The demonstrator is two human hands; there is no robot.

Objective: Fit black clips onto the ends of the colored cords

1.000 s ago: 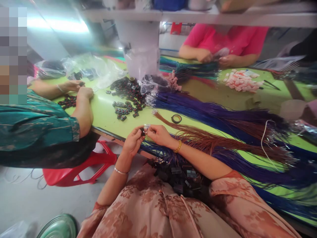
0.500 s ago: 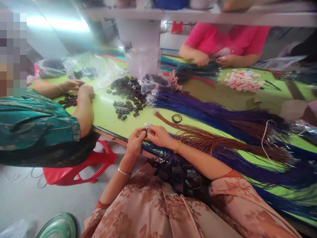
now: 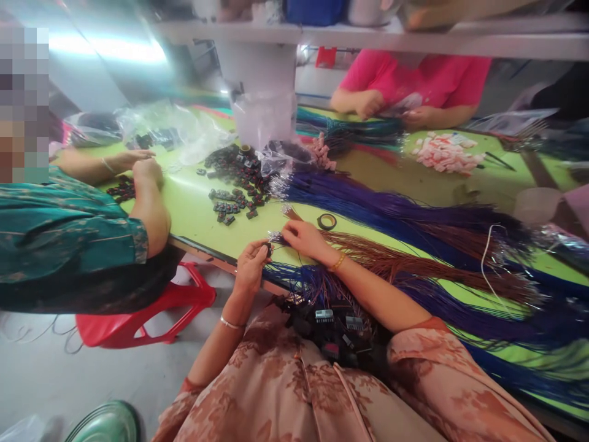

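Note:
My left hand [image 3: 251, 264] pinches a small black connector [image 3: 268, 248] near the table's front edge. A thin wire seems to run from that piece toward the right. My right hand [image 3: 301, 238] is up and to the right of it, fingers bent together over the silvery wire tips [image 3: 276, 236]; what they grip is too small to make out. Brown wires [image 3: 368, 248] lie beside my right wrist, and blue wires [image 3: 294, 273] hang below it. More black connectors [image 3: 326, 319] rest on my lap.
On the green table [image 3: 197, 215] lie a heap of black connectors [image 3: 239, 172], a tape roll [image 3: 327, 221], purple-blue wires [image 3: 359, 196] and pink connectors [image 3: 448, 152]. One person [image 3: 73, 227] works at the left, another [image 3: 423, 86] across. A red stool [image 3: 105, 328] stands left.
My right hand has moved away from my left hand, up and right to the wire tips. My left hand still holds the black connector. The left person's hands have shifted slightly left.

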